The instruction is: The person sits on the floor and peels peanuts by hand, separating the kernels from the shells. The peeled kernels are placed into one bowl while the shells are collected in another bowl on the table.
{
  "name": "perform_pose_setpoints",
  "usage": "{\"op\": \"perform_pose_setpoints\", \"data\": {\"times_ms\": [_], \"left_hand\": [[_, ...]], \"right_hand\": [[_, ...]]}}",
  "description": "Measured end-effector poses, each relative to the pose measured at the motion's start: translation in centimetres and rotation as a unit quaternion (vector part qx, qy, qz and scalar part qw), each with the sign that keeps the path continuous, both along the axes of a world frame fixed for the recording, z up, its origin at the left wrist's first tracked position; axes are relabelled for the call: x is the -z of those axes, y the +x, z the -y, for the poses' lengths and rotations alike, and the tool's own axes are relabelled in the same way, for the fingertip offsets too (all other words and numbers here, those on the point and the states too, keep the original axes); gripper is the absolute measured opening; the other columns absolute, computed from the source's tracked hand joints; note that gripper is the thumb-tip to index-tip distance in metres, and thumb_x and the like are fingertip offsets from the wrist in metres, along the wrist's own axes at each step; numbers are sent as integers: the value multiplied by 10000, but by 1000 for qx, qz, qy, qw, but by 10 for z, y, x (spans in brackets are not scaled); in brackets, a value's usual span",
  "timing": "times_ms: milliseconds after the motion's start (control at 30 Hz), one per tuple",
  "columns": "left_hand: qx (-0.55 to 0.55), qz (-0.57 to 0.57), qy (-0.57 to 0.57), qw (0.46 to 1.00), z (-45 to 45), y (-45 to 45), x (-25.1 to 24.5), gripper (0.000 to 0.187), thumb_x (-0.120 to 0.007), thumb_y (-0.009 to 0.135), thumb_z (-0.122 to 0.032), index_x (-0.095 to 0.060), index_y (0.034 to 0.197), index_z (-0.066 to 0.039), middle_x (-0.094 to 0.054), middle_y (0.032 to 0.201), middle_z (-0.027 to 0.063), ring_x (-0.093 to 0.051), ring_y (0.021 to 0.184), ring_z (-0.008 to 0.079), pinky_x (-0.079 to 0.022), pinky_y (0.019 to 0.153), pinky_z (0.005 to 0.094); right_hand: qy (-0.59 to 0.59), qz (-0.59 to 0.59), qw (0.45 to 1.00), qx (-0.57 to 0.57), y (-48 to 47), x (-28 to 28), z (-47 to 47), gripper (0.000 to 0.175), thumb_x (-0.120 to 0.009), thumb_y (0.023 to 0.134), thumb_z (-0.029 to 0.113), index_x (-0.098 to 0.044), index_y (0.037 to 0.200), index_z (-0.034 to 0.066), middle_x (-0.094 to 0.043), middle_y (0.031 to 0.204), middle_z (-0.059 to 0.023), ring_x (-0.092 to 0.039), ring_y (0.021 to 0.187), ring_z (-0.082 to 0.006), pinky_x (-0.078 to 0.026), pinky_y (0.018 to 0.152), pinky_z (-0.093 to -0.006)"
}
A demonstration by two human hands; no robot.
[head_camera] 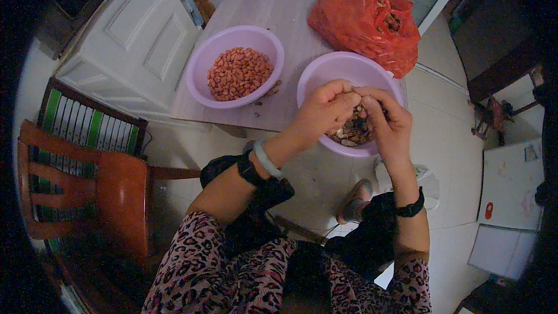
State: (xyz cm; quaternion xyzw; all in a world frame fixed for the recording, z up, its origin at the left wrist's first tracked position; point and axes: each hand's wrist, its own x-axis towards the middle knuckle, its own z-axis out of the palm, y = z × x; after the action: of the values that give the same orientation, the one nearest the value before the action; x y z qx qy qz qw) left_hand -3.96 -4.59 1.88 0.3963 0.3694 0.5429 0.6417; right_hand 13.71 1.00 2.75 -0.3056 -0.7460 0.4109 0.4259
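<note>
My left hand (324,109) and my right hand (390,115) meet at the fingertips above a light purple plastic basin (311,74). The fingers are pinched around something small, too hidden to name, likely between both thumbs. Broken shells (355,134) lie in the basin below. To the left on the table, a second purple basin (195,72) holds a heap of shelled reddish peanuts (239,74). Behind the right basin rests a red plastic bag (348,15), its opening showing brownish contents.
The wood-grain table (261,4) bears a few shell scraps (273,89) beside the left basin. A wooden chair (122,200) stands at the left, near a white panelled door (135,30). A whitish bag (429,183) is on the floor by my right forearm.
</note>
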Motion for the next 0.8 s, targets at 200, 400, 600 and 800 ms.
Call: {"op": "perform_pose_setpoints", "data": {"times_ms": [200, 400, 600, 800], "left_hand": [[-270, -389, 222, 852, -14, -43, -3, 161, -597, 1018, -206, -614, 970, -54, -642, 743, 45, -615, 642, 208, -490, 573, 381], [-290, -724, 150, 608, -21, -99, 20, 221, -573, 991, -251, -640, 1021, -43, -686, 817, 230, -680, 792, 419, -539, 709, 521], [-334, -668, 189, 638, -22, -102, 17, 266, -541, 1007, -301, -653, 1051, -63, -701, 842, 205, -677, 804, 428, -535, 743, 536], [-373, -675, 89, 631, -13, -146, 9, 220, -568, 999, -267, -682, 1041, -84, -716, 993, 180, -671, 913, 413, -522, 812, 516]], "right_hand": [[-53, -11, 998, 24, -9, 5, 5, 253, -591, 1050, 166, -705, 1265, 94, -622, 802, 44, -468, 628, -21, -367, 556, -185], [-60, 22, 998, -4, -14, 13, -2, 234, -556, 1068, 179, -706, 1222, 86, -603, 780, 46, -468, 622, -20, -365, 549, -185], [-169, -15, 985, -18, -8, 20, -11, 231, -522, 1080, 189, -674, 1201, 64, -607, 866, 34, -459, 652, -29, -359, 548, -191], [-279, -103, 955, -2, 12, 17, -29, 294, -498, 1087, 251, -627, 1221, 24, -609, 974, 3, -488, 737, -59, -407, 640, -210]]}}
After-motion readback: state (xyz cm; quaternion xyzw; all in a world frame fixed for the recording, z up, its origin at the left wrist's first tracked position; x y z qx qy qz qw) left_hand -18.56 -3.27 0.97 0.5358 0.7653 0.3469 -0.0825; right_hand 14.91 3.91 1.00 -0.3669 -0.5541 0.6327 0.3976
